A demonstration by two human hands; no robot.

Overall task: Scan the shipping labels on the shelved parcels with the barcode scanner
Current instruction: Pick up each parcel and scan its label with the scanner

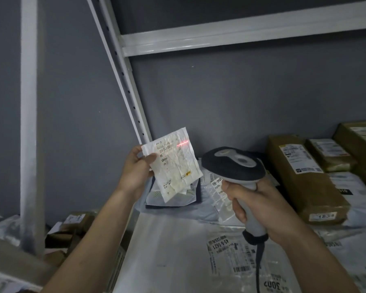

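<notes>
1. We see a small white parcel (174, 163) held up above the shelf, tilted, its crumpled shipping label (173, 159) facing us.
2. A short red scan line (182, 143) falls on the label's upper right part, beside the printed digits.
3. Our left hand (135, 168) pinches the parcel's left edge, thumb on the label side and the other fingers curled behind it.
4. Our right hand (256, 205) grips the grey handle of the barcode scanner (234, 166), fingers wrapped tightly round it; we cannot tell whether a finger presses the trigger.
5. The scanner's dark head sits just right of the parcel, and its cable (259, 263) hangs from the handle's base.
6. Below lie clear plastic mailers (226, 250) with labels.
7. To the right, brown taped boxes (300, 176) rest on grey bags.
8. White shelf uprights (127, 85) stand against a grey wall.
</notes>
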